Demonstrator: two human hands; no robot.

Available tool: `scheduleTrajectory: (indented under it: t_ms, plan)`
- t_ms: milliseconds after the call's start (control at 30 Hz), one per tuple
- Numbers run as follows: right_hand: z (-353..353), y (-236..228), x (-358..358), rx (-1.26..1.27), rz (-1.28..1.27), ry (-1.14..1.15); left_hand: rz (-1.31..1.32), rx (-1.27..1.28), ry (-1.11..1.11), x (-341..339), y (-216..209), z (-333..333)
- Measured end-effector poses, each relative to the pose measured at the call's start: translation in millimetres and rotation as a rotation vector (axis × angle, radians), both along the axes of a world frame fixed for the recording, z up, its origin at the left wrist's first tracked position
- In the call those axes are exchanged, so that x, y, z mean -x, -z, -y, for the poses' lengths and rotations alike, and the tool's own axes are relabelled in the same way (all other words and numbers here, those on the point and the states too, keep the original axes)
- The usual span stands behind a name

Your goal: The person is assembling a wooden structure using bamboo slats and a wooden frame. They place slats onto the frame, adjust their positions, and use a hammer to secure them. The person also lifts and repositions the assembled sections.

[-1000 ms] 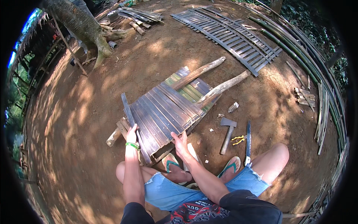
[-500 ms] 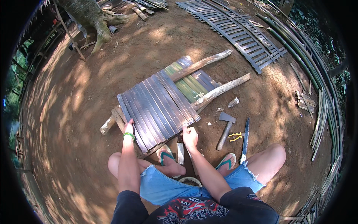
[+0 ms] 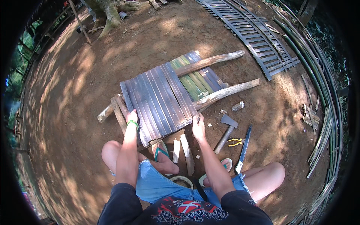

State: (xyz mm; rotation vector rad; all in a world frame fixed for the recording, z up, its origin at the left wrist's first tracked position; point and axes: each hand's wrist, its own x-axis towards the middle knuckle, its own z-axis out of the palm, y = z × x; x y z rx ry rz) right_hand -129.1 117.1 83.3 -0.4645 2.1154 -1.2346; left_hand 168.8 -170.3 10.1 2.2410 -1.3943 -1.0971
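Note:
A dark panel of narrow slats (image 3: 157,101), perhaps split bamboo, rests in front of me across two rough logs. My left hand (image 3: 132,117) has its fingers wrapped round the panel's left edge. On the near right corner, my right hand (image 3: 198,126) is closed over the rim, its fingertips partly hidden. Beyond the panel, greenish and dark slats (image 3: 197,84) lie beneath the far log (image 3: 213,62) and the near log (image 3: 228,91).
Right of my right hand lie an axe (image 3: 226,133), yellow-handled pliers (image 3: 235,142) and a handsaw (image 3: 245,150). Split wood pieces (image 3: 187,153) and a round bowl (image 3: 182,181) are by my feet. A slatted frame (image 3: 258,41) and bamboo poles (image 3: 318,63) lie farther right.
My right hand has slid rightward along the panel's near edge to its corner. My left hand keeps its hold. The whole view has turned slightly.

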Motion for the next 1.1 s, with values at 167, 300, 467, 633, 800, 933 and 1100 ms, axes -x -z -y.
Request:
scheduleTrajectory:
  t_ms: [167, 300, 467, 633, 800, 933, 1100]
  plan:
    - [-106.8, 63.1, 63.3, -0.427, -0.548, 0.287, 0.294, 0.200, 0.059, 132.9, -73.6, -74.2]
    - [-174.1, 80.6, 64.6, -0.767, -0.543, 0.467, -0.107, 0.165, 0.277, 174.8, -96.6, -111.0]
    - [-102.9, 42.9, 62.8, 0.122, -0.518, 0.363, -0.891, -0.062, 0.206, 227.1, -99.7, -137.1]
    - [-34.8, -23.1, 74.9, 0.410, 0.280, -0.060, -1.000, -0.073, 0.286, 310.4, -82.7, -152.8]
    - [10.1, -14.9, 83.3, 0.371, 0.319, -0.155, -0.681, 0.174, 0.302, 336.8, -42.2, -121.9]
    - [9.6, -7.5, 121.6, 0.289, 0.320, -0.074, -0.760, 0.061, 0.490, 342.4, -74.6, -122.7]
    - [-2.2, 7.3, 126.0, 0.263, 0.168, -0.060, 0.048, 0.679, 0.864, 292.7, -73.9, -118.6]
